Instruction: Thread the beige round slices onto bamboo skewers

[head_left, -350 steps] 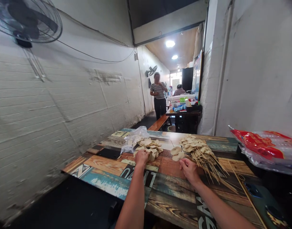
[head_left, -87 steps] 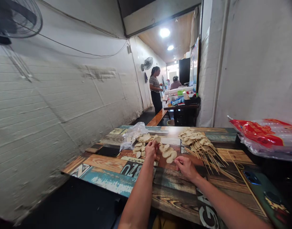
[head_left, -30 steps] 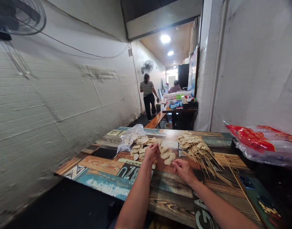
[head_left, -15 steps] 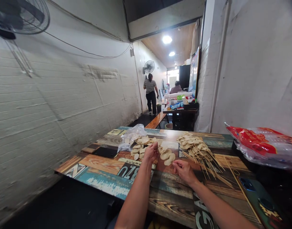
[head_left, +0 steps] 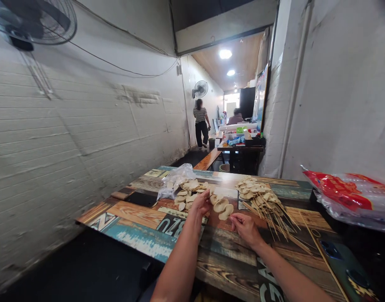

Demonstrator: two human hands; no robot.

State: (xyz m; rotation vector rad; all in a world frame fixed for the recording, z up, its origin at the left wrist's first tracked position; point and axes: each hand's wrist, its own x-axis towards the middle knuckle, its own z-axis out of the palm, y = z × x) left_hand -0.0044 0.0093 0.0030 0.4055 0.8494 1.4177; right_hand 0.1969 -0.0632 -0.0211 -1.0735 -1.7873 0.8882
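Between my hands hangs a short row of thin, round beige slices, one behind another above the table. My left hand is closed at the far end of the row, its fingertips on a slice. At the near end my right hand pinches what looks like the end of the row's bamboo skewer, mostly hidden by fingers and slices. Loose beige slices lie heaped beyond my left hand. To the right rests a pile of skewered slices, with bare bamboo skewer ends pointing toward me.
A clear plastic bag and a dark flat object lie on the patterned table at left. At right are a phone and a red-and-clear package. A person in a striped top is in the passage.
The whole view has shifted slightly, moving the scene rightward. My hands keep nearly the same pose around the row of slices. The person in the passage has shifted their legs mid-step.
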